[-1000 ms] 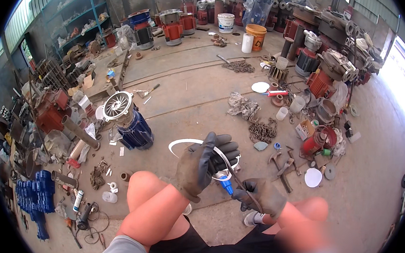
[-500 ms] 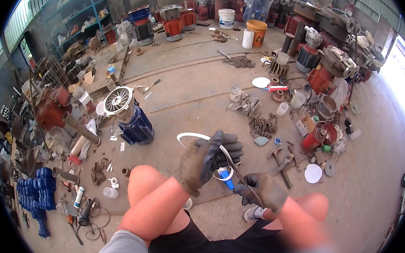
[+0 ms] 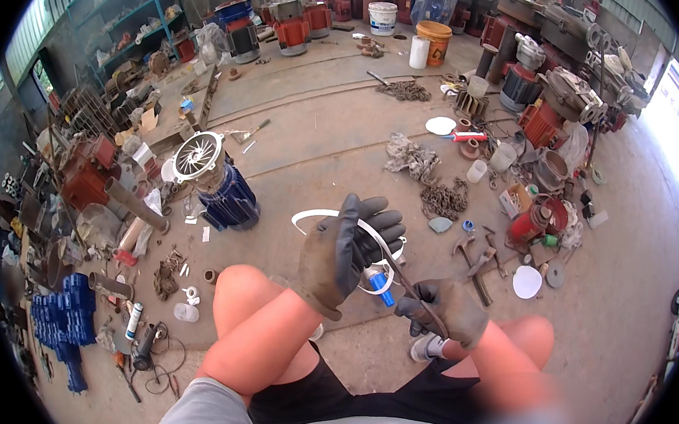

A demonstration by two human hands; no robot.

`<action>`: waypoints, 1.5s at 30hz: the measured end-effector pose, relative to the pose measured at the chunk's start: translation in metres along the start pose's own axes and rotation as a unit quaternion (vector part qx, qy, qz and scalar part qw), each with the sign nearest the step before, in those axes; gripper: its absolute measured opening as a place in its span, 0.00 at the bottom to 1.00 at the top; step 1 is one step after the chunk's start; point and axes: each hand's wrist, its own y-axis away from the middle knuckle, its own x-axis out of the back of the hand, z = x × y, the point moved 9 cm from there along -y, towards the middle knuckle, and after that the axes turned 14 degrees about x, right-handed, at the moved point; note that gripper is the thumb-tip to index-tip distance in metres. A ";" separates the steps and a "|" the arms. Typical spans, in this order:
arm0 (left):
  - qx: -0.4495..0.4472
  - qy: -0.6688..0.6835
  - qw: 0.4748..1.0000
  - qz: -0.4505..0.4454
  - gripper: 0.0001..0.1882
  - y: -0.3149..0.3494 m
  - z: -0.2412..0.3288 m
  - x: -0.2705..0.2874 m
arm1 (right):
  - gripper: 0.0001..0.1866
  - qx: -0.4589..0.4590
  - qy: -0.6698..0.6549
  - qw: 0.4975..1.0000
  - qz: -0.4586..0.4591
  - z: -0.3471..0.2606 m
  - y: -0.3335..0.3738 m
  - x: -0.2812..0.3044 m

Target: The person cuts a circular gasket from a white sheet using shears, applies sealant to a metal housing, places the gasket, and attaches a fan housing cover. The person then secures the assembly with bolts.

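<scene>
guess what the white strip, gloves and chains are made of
White strip: plastic or painted metal; its smooth white face leaves this open. Gloves: probably fabric with dark, slightly shiny rubbery coating. Chains: likely steel; dull brown links suggest rust.

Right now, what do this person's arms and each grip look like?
The left grip and right grip wear similar work gloves, black at the fingers and brownish-grey toward the wrist. The grey sleeves are short, leaving both forearms bare; the right forearm is partly blurred.
</scene>
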 end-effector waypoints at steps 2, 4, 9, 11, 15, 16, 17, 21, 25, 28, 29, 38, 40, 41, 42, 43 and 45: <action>0.009 -0.020 1.000 -0.008 0.35 -0.002 -0.002 -0.001 | 0.23 0.009 -0.012 1.000 0.008 0.001 -0.001 0.000; 0.021 -0.044 0.999 -0.020 0.35 -0.002 -0.005 -0.002 | 0.23 0.026 -0.047 0.998 0.018 0.003 -0.003 -0.002; 0.015 -0.061 0.997 -0.035 0.34 -0.001 -0.001 -0.004 | 0.22 0.032 -0.021 0.999 -0.015 -0.004 -0.003 -0.001; 0.023 -0.073 0.997 -0.032 0.34 -0.001 -0.007 -0.002 | 0.23 0.039 -0.038 0.998 -0.013 0.004 0.000 -0.003; 0.045 -0.089 0.994 -0.037 0.33 -0.001 -0.012 -0.004 | 0.23 0.023 -0.033 0.999 0.002 0.007 -0.005 -0.004; 0.043 -0.093 0.994 -0.038 0.33 -0.002 -0.010 -0.004 | 0.23 0.016 -0.034 0.999 0.004 0.006 -0.004 -0.004; 0.040 -0.098 0.994 -0.040 0.33 -0.002 -0.009 -0.004 | 0.23 0.007 -0.035 0.999 0.007 0.005 -0.003 -0.003; 0.044 -0.095 0.993 -0.052 0.32 -0.002 -0.010 -0.003 | 0.23 0.005 -0.022 1.000 -0.008 0.004 -0.002 -0.001; 0.045 -0.118 0.990 -0.056 0.31 -0.004 -0.012 -0.003 | 0.22 0.016 -0.023 1.000 0.002 0.004 -0.003 -0.002; 0.050 -0.115 0.991 -0.052 0.31 -0.005 -0.014 -0.003 | 0.22 0.009 -0.030 1.000 -0.002 0.002 -0.002 -0.002; 0.053 -0.121 0.990 -0.056 0.31 -0.005 -0.014 -0.002 | 0.23 0.005 -0.032 0.999 -0.007 0.000 -0.002 -0.002; 0.014 -0.034 0.999 0.009 0.33 -0.005 -0.002 0.002 | 0.23 0.005 -0.053 0.999 0.008 0.013 -0.002 0.001; 0.026 -0.057 0.998 0.002 0.33 -0.005 -0.006 0.000 | 0.23 0.027 -0.065 0.997 0.028 0.013 -0.006 -0.002; 0.034 -0.063 0.997 -0.007 0.33 -0.004 -0.007 -0.001 | 0.23 0.037 -0.072 0.996 0.038 0.013 -0.007 -0.002; 0.042 -0.068 0.997 -0.015 0.33 -0.004 -0.009 -0.003 | 0.23 0.035 -0.076 0.996 0.035 0.013 -0.007 -0.003; 0.041 -0.072 0.996 -0.022 0.32 -0.004 -0.008 -0.002 | 0.23 0.034 -0.080 0.996 0.030 0.012 -0.007 -0.003; 0.041 -0.080 0.995 -0.035 0.32 -0.005 -0.006 -0.001 | 0.24 0.026 -0.068 0.997 0.015 0.009 -0.007 -0.003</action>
